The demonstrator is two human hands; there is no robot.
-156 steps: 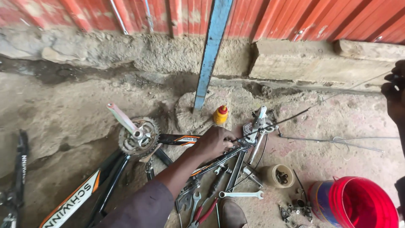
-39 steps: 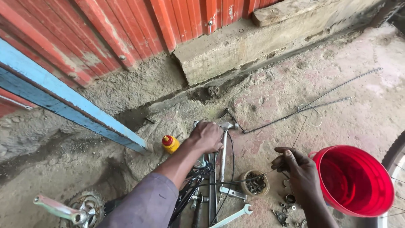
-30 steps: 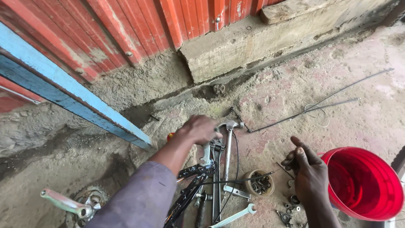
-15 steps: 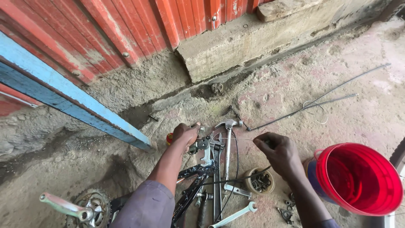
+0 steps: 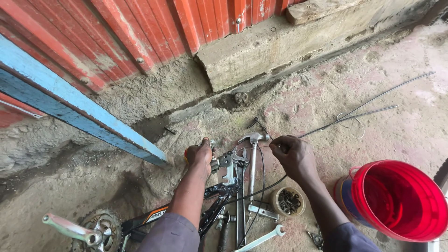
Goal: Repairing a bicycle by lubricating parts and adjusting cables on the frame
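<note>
My left hand (image 5: pixel 199 156) grips the metal end of a bicycle part (image 5: pixel 223 163) that lies on the concrete floor, above a black bicycle frame (image 5: pixel 212 205). My right hand (image 5: pixel 291 156) pinches a thin black cable (image 5: pixel 261 189) that curves down toward the frame. Between both hands lie a claw hammer (image 5: pixel 253 154) and several wrenches (image 5: pixel 259 238). An orange bottle cap shows just behind my left hand.
A small round tin of metal bits (image 5: pixel 288 201) sits below my right hand. A red bucket (image 5: pixel 396 200) stands at the right. Long thin cables (image 5: pixel 354 112) stretch across the floor. A blue beam (image 5: pixel 79 112) leans against the red corrugated wall (image 5: pixel 154 32). A crank with chainring (image 5: pixel 93 228) lies bottom left.
My right hand has moved left from near the red bucket to the tools and taken hold of the thin cable. My left hand has stayed at the bicycle part.
</note>
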